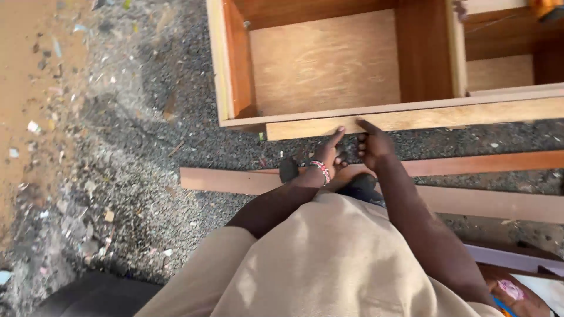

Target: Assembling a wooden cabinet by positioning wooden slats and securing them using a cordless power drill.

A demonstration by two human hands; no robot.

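Only the one head view to go on, so here's what we've got; we're looking straight down past a tan shirt (329, 264) at a wooden cabinet carcass (329, 64) lying on its back on dark gravel (153, 129), open compartments facing up; along its near edge runs a pale wood strip (423, 117), and that's the piece both hands are on.

What could go wrong, as we read it: the strip looks like it's only resting against the cabinet's front edge, so a push from one side could slide it out of line; the gravel under everything is loose and uneven, so the carcass could rock while we press; and fingertips sitting right at the seam could get pinched if the strip snaps tight against the frame.

Where it all sits: our left hand (325, 158), the one with the beaded wristband (321, 169), has its index finger stretched out and touching the lower face of the strip near its left end, the other fingers curled under; our right hand (373, 145) is just beside it, index finger also pointing onto the strip's edge, the rest folded; neither hand wraps around anything, it's fingertip contact only. The strip lies just ahead of both hands, between them and the cabinet; a reddish plank (470, 167) and a paler board (235, 181) lie on the gravel just below the hands.
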